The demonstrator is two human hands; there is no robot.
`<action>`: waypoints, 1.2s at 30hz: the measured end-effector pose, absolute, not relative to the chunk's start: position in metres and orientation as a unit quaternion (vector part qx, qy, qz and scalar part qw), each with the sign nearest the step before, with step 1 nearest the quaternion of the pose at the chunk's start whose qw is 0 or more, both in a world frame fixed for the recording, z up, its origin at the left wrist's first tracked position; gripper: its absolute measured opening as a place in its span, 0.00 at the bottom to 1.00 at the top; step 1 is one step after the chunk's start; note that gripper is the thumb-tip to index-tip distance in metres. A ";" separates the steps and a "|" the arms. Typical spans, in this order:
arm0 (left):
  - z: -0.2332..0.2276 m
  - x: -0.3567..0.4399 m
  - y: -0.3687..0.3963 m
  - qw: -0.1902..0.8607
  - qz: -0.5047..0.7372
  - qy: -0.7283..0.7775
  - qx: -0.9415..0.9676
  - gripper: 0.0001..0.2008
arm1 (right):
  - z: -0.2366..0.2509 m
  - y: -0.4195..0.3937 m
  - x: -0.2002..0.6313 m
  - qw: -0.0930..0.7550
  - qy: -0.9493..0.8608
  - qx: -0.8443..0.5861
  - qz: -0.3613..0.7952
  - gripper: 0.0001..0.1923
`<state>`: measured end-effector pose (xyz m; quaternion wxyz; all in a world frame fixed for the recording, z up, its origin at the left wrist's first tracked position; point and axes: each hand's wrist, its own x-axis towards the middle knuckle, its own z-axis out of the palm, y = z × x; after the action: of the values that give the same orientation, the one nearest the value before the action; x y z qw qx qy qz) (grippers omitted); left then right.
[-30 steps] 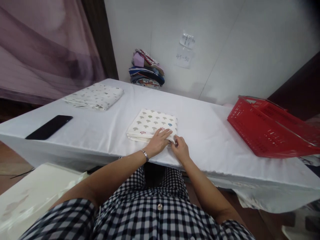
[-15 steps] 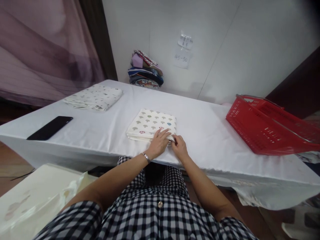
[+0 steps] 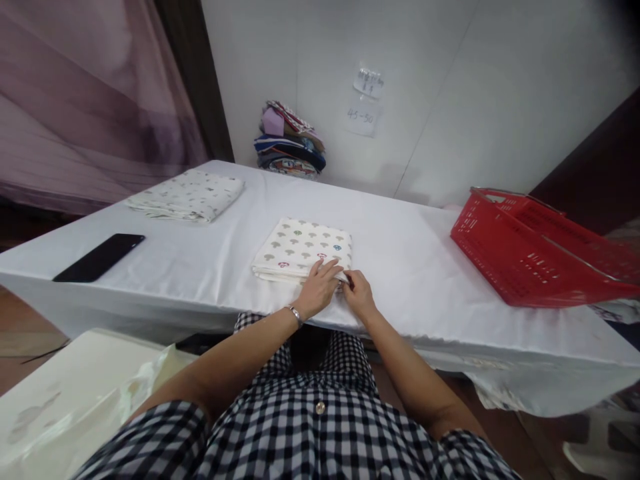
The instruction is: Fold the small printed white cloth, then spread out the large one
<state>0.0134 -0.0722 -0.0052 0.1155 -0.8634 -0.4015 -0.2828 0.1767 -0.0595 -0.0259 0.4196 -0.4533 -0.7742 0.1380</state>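
A folded white cloth (image 3: pixel 303 247) printed with grey mushroom shapes and a few red, green and blue marks lies near the front edge of the table. Across its near right part rests my left hand (image 3: pixel 320 285), fingers stretched out flat on top. My right hand (image 3: pixel 357 293) pinches the cloth's near right corner between thumb and fingers. A second folded white cloth (image 3: pixel 193 193) with small dark prints lies at the table's far left.
The table (image 3: pixel 410 267) wears a white cover. A black phone (image 3: pixel 100 258) lies at its left, a red basket (image 3: pixel 530 253) at its right. Folded fabrics (image 3: pixel 290 143) are stacked against the wall behind. A white surface with plastic wrap (image 3: pixel 85 393) stands below left.
Almost nothing differs. Both hands stay at the same corner of the folded cloth, and the view has shifted very slightly.
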 end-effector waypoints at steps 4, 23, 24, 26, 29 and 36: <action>-0.005 0.012 -0.071 0.097 -0.290 -0.420 -0.854 0.11 | -0.027 -0.059 0.176 0.404 -0.785 -0.452 0.131 0.15; 0.001 -0.015 -0.063 0.071 -0.274 -0.384 -0.879 0.07 | -0.022 -0.063 0.169 0.399 -0.761 -0.492 0.138 0.13; 0.001 -0.020 -0.062 0.078 -0.274 -0.387 -0.877 0.05 | -0.022 -0.063 0.168 0.398 -0.761 -0.493 0.139 0.13; 0.002 -0.027 -0.060 0.087 -0.267 -0.397 -0.874 0.03 | -0.022 -0.064 0.168 0.395 -0.761 -0.496 0.140 0.13; 0.004 -0.033 -0.059 0.091 -0.255 -0.409 -0.872 0.02 | -0.021 -0.065 0.167 0.386 -0.762 -0.502 0.134 0.14; 0.003 -0.032 -0.056 0.073 -0.242 -0.424 -0.870 0.08 | -0.011 -0.067 0.161 0.334 -0.783 -0.522 0.038 0.12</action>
<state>-0.0323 -0.0561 0.0030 0.0727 -0.8696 -0.4245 -0.2415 0.1610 -0.0670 -0.0111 0.3345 -0.5224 -0.7835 0.0376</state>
